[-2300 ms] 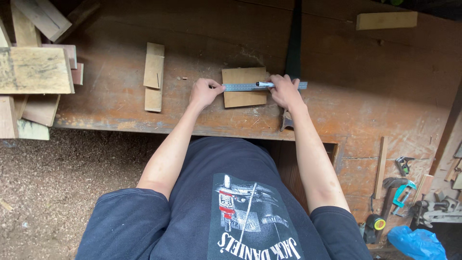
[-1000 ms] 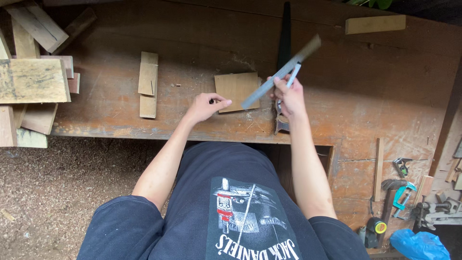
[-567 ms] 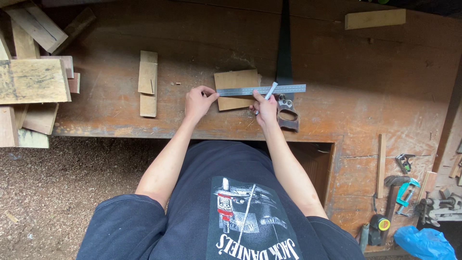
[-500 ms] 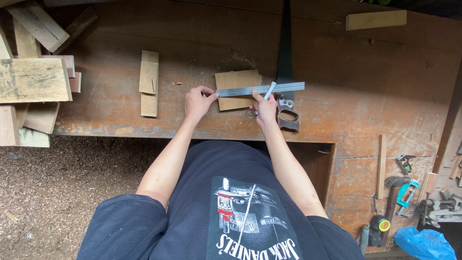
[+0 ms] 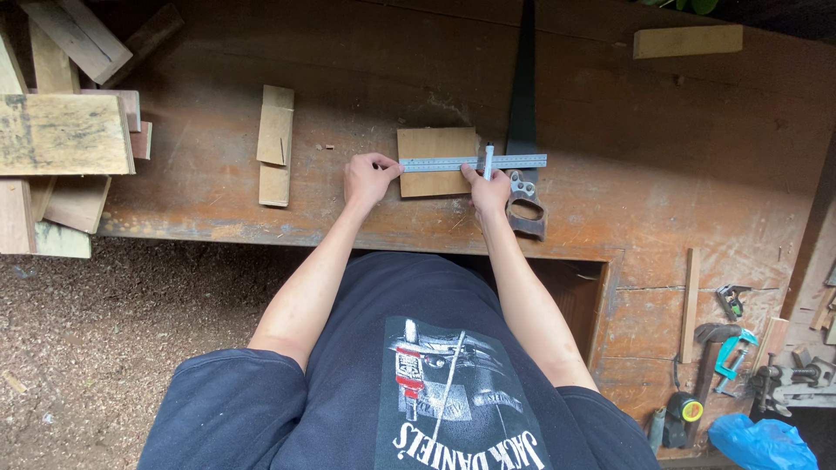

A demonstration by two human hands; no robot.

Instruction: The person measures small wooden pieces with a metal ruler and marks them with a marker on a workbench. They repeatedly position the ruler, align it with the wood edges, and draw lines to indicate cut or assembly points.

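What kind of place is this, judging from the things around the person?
Probably a home woodworking shop or shed. A worn brown wooden workbench carries pale offcut wood blocks and a black-bladed handsaw; the hands hold a long steel ruler across a small plywood square. Sawdust covers the floor.

The metal ruler (image 5: 475, 163), lifted a second ago, lies across the wood piece (image 5: 435, 161) again; both hands pressing it.

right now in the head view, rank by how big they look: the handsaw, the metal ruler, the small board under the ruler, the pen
1. handsaw, longest by far
2. small board
3. metal ruler: longer than the board but far thinner, so this order is unsure
4. pen, smallest
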